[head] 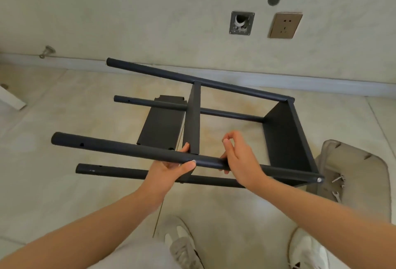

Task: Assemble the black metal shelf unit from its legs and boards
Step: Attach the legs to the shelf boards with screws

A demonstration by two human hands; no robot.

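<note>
Half-built shelf unit (285,135) on its side on the floor (64,183), two boards (192,122) fixed between four legs (160,71); judged stiff, fairly heavy, not fragile. Loose board (160,125) flat on the floor behind. Smooth painted near leg (128,149), likely slippery; best gripped beside a board joint. Left hand (171,168) wrapped round that leg; right hand (240,159) against it, pinching a small part (223,140), perhaps a screw.

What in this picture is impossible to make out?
Head view throughout:
- The tiny item pinched by the right hand: too small to name.
- Fingers of the left hand: mostly behind the front leg it grips.
- The loose board: partly behind the front leg and another leg.
- Contents of the tray: small, partly behind the end board.
</note>
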